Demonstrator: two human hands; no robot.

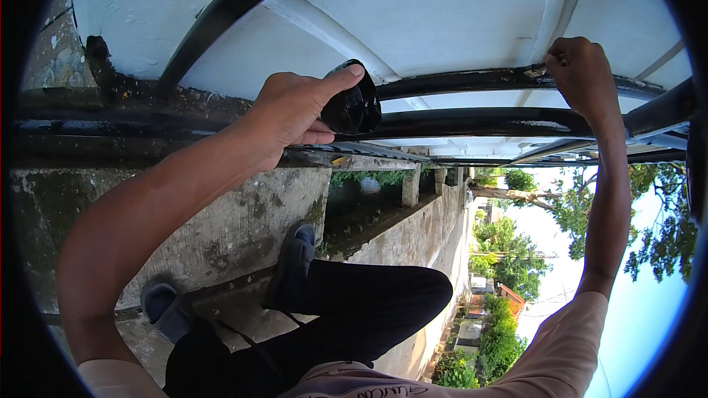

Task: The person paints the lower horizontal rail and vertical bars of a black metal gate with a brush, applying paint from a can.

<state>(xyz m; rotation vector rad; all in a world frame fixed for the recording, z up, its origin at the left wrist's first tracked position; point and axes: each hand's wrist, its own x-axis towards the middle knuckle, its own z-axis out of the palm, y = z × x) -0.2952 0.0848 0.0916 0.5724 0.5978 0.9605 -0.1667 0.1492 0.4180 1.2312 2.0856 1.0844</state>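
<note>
My left hand (301,108) grips a small glossy black container (354,102), coated with what looks like black paint, thumb over its side. It is held in front of a black metal bar. At the upper right, my right hand (581,69) is closed on a small brush (535,70), mostly hidden by the fingers. The brush tip touches the upper black bar (470,80), which runs along white panels (442,22). Another thicker, shiny black bar (475,121) runs parallel below it in the picture.
A curved black bar (221,16) crosses the panels at upper left. Below are a stained concrete slab (238,221), an open drain channel (365,204) beside my sandalled foot (298,243), and a low concrete edge (409,232). Trees (509,243) and houses lie farther off.
</note>
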